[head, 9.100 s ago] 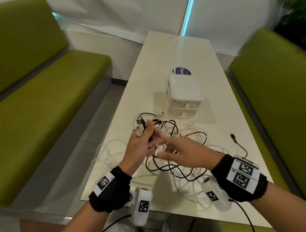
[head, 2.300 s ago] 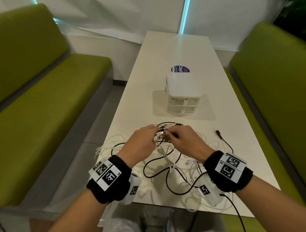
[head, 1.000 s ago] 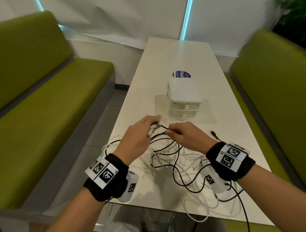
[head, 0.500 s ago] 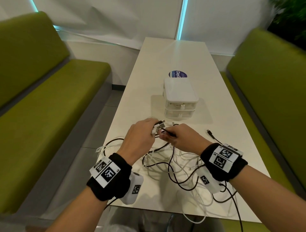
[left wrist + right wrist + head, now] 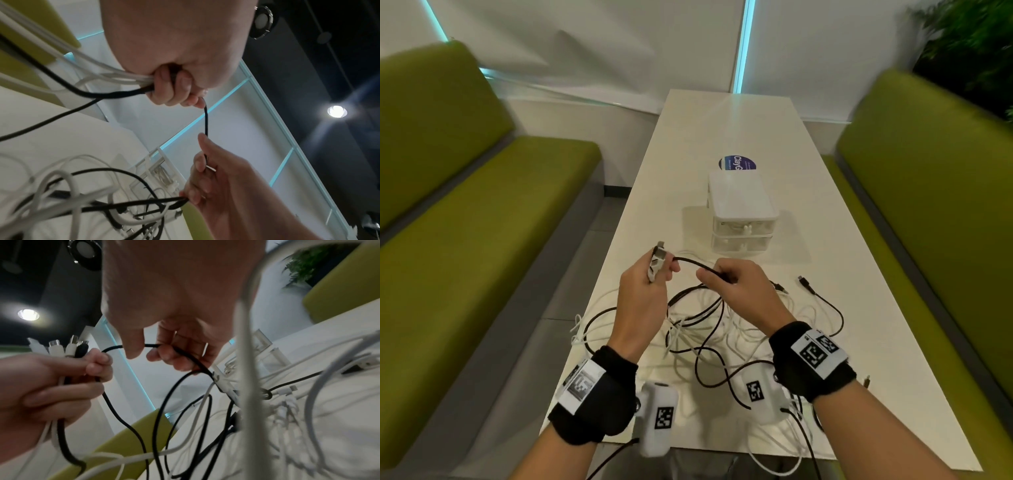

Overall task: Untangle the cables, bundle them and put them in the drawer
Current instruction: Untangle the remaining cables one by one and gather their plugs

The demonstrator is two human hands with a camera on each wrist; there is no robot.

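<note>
A tangle of black and white cables [image 5: 722, 329] lies on the white table [image 5: 722, 130]. My left hand [image 5: 650, 284] is raised above it and grips a bunch of cable ends [image 5: 658, 262], white and black plugs [image 5: 61, 348] sticking up out of the fist [image 5: 170, 84]. My right hand [image 5: 732, 284] pinches a thin black cable [image 5: 690, 262] between thumb and fingers [image 5: 160, 352]; this cable [image 5: 206, 120] runs taut from one hand to the other. A small white two-drawer box [image 5: 741, 214] stands beyond the hands, both drawers closed.
Green benches [image 5: 465, 233] flank the table on both sides. A round blue sticker [image 5: 738, 163] lies behind the drawer box. A loose black plug [image 5: 804, 282] rests to the right of the tangle. White cable loops [image 5: 774, 469] hang over the table's near edge.
The hands have drawn apart, the left rising and shifting left with its bunch of plugs. A black cable is now stretched between them. The tangle has shifted a little.
</note>
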